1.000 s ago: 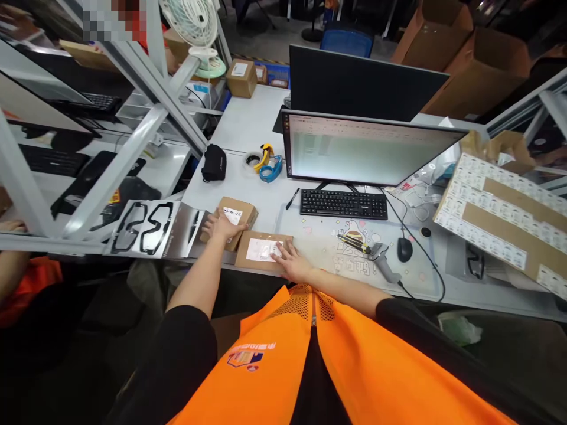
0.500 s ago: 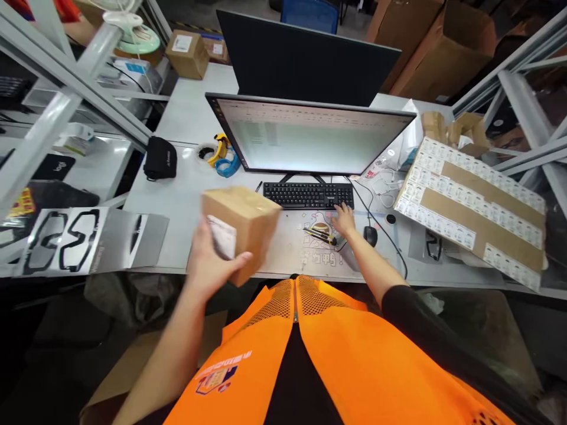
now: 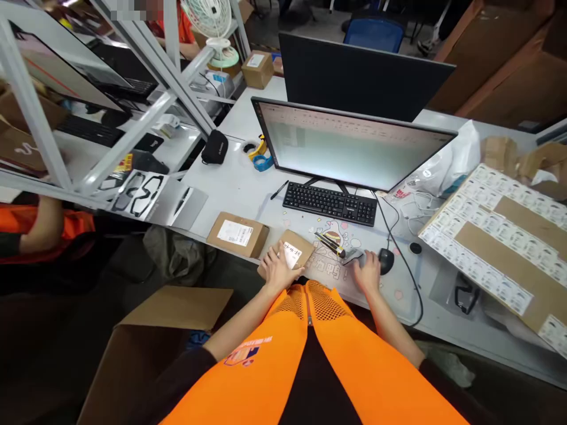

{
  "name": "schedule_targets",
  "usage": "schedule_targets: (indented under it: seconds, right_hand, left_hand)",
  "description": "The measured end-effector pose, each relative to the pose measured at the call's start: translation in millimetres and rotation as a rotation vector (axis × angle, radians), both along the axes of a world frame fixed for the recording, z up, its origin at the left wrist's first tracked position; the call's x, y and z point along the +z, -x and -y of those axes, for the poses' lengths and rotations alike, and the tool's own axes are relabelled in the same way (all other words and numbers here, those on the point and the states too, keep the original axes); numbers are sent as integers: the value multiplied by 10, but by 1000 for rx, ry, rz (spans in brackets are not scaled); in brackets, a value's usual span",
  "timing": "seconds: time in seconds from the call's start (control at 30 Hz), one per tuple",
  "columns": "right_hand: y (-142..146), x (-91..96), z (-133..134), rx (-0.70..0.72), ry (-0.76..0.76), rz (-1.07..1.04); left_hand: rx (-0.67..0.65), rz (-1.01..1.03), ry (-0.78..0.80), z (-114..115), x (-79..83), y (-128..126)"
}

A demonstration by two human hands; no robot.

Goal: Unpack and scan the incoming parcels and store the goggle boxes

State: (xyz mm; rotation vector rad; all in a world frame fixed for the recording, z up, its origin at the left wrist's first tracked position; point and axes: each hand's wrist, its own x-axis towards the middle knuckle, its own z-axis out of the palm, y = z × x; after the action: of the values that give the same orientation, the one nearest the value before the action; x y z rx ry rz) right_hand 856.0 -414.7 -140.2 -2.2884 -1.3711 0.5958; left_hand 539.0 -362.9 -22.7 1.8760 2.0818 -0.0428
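Note:
My left hand [image 3: 278, 270] is closed over a small cardboard box [image 3: 302, 247] at the desk's front edge. Its fingers lie across a white label with dark marks. Just left of it, a second cardboard box [image 3: 261, 238] with a printed label [image 3: 234, 232] rests flat on the desk. My right hand [image 3: 367, 273] is low on the desk, its fingers closed at the edge of a flat grey object [image 3: 352, 255] whose kind I cannot make out. A black mouse [image 3: 386, 261] sits right beside that hand. Between the hands lie a utility knife [image 3: 332, 245] and a pen-like tool.
A keyboard [image 3: 330, 203] and monitor [image 3: 349, 147] stand behind the hands. Tape rolls [image 3: 262, 162] and a black pouch [image 3: 215, 147] are at the left. A label-covered cardboard sheet [image 3: 496, 236] leans over the right side. An open carton [image 3: 177, 307] stands below the desk; a co-worker's arm [image 3: 46, 227] shows far left.
The box my left hand carried is no longer in the air; two boxes now lie at the desk's front. My right hand has left the keyboard for the grey object. The view has turned left.

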Motion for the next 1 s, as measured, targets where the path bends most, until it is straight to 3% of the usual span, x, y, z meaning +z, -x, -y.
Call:
schedule_targets:
  seconds: [0.1,0.17,0.33,0.5,0.6,0.7,0.77,0.87,1.0]
  right_hand:
    - [81,-87,455,-26,175,-29]
    - [179,-74,559,4,271,-50]
    - [247,123,378,-5,311,-104]
    - [-64,645,146,22,418,-396]
    - [-158,1144,33,234,396,-624]
    - [7,1597,-124,651,325,-770]
    - [238,1781,-244,900,278,-744]
    - [588,1863,-387,1081,303,-633]
    - [721,1744,-425,1119,302,-592]
  left_hand:
    - [5,0,-43,-45,-109,-125]
    - [-7,47,-53,-83,-133,-142]
    - [1,332,-33,-224,-124,173]
    - [271,575,-13,-124,-236,644]
    - [390,597,-34,87,-331,776]
    - [434,594,-44,255,-397,781]
    - [449,594,-53,298,-422,749]
    - [451,599,-75,278,-430,705]
    - [433,610,-107,231,-393,705]
